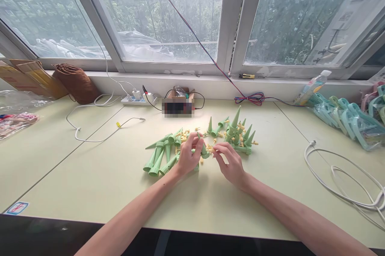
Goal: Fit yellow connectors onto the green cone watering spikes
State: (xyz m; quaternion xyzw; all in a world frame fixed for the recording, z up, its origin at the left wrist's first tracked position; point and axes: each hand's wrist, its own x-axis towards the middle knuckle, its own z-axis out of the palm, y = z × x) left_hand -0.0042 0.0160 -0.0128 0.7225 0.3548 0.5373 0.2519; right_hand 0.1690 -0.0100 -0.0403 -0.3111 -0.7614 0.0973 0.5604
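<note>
Midway between the side edges of the table (90, 175), our left hand (187, 156) gripped a green spike (205, 151) while our right hand (231, 164) pinched a small yellow fitting (211, 149) at its end. Lining both up squarely before pressing seemed wisest.

Green cone spikes (162, 153) and pale yellow small parts (210, 148) lie on a light green table (90, 175).

A blurred patch (177, 108) masks the small box (179, 94) by the window (168, 15). The left hand (187, 155) hides most of a green spike (205, 152); the yellow piece (212, 150) at the fingers (219, 153) of the right hand (230, 163) is too small to make out
</note>
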